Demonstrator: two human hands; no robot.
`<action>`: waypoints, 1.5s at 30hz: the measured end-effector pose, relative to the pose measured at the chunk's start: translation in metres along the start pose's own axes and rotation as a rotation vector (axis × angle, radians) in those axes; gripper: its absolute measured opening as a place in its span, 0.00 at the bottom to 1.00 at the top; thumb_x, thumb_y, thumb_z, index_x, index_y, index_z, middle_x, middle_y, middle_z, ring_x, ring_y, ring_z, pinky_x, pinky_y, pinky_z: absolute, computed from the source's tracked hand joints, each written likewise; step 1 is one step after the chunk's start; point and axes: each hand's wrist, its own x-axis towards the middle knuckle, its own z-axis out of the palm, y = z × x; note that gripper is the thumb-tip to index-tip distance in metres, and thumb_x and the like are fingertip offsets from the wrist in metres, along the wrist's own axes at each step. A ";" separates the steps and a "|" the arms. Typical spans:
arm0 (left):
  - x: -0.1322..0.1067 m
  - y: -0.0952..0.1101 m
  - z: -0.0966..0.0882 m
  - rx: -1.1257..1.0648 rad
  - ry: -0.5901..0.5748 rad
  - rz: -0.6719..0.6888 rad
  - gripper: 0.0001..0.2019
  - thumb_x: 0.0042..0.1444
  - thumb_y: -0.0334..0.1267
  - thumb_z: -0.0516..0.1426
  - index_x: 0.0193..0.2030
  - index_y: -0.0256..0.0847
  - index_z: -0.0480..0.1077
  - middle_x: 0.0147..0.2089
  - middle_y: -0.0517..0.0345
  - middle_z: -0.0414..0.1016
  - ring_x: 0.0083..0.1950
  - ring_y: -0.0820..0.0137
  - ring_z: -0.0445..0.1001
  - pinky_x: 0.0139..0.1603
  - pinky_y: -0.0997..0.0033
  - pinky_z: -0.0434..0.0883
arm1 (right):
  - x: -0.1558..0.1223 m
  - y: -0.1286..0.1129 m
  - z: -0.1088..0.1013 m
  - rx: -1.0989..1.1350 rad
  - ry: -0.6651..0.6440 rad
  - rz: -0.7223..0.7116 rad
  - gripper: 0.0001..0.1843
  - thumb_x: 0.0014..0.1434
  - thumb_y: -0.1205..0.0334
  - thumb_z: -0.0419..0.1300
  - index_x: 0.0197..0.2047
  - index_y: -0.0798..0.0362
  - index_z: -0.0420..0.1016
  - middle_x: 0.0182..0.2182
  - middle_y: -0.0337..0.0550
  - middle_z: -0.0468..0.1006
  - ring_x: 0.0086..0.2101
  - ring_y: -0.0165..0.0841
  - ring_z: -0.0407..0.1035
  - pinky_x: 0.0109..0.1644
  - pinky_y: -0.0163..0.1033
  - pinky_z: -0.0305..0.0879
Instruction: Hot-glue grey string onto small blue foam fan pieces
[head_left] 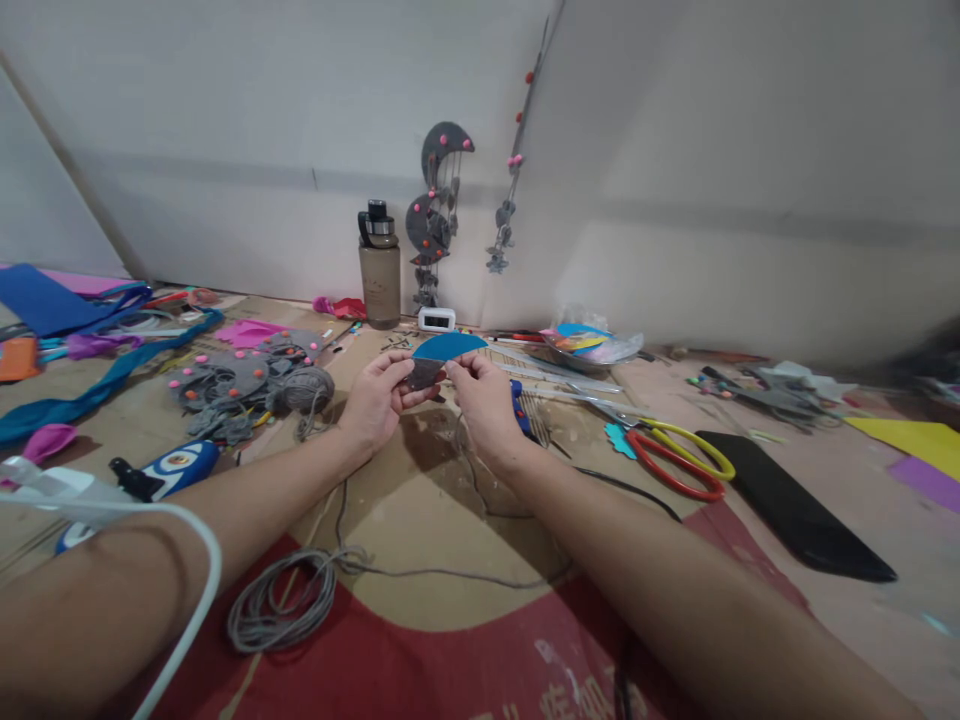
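Observation:
My left hand (pixel 377 402) is closed on a small piece of blue and grey felt (pixel 450 346), its thumb over the grey part at the left. The blue part has a curved top edge and stands above the fingers. At the piece's right side, my right hand (pixel 486 402) pinches with thumb and forefinger. Whether it also grips a thread is too small to tell. Grey cord (pixel 469 574) runs over the cardboard below the hands to a loose coil (pixel 281 602) at the lower left.
Red-and-yellow-handled scissors (pixel 675 460) and a black phone-like slab (pixel 799 505) lie at right. Grey felt cutouts (pixel 240 375) and a yarn ball (pixel 304 388) lie left. A bottle (pixel 380 270) stands behind. A white cable (pixel 202 600) arches over my left forearm. Grey moon ornaments (pixel 442 150) hang on the wall.

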 end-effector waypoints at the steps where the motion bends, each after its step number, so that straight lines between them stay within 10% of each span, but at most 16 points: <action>1: 0.000 0.000 0.000 0.002 0.004 0.001 0.08 0.46 0.34 0.59 0.34 0.39 0.65 0.33 0.56 0.77 0.36 0.65 0.78 0.41 0.60 0.75 | 0.000 0.000 0.000 0.001 -0.001 0.002 0.08 0.49 0.57 0.55 0.26 0.53 0.67 0.22 0.34 0.67 0.22 0.25 0.55 0.29 0.32 0.56; 25: 0.007 0.006 -0.006 -0.100 0.035 -0.179 0.02 0.49 0.30 0.54 0.29 0.35 0.68 0.28 0.54 0.77 0.30 0.70 0.76 0.39 0.62 0.76 | -0.005 -0.001 0.004 0.166 -0.155 0.032 0.08 0.49 0.57 0.57 0.26 0.53 0.65 0.22 0.32 0.65 0.19 0.23 0.51 0.24 0.31 0.49; 45: 0.005 0.007 -0.005 -0.038 -0.107 -0.076 0.05 0.50 0.34 0.59 0.34 0.36 0.68 0.36 0.55 0.77 0.37 0.70 0.76 0.41 0.65 0.76 | 0.000 0.011 0.003 0.131 -0.040 -0.046 0.09 0.52 0.55 0.56 0.28 0.53 0.67 0.23 0.33 0.66 0.20 0.23 0.52 0.24 0.32 0.49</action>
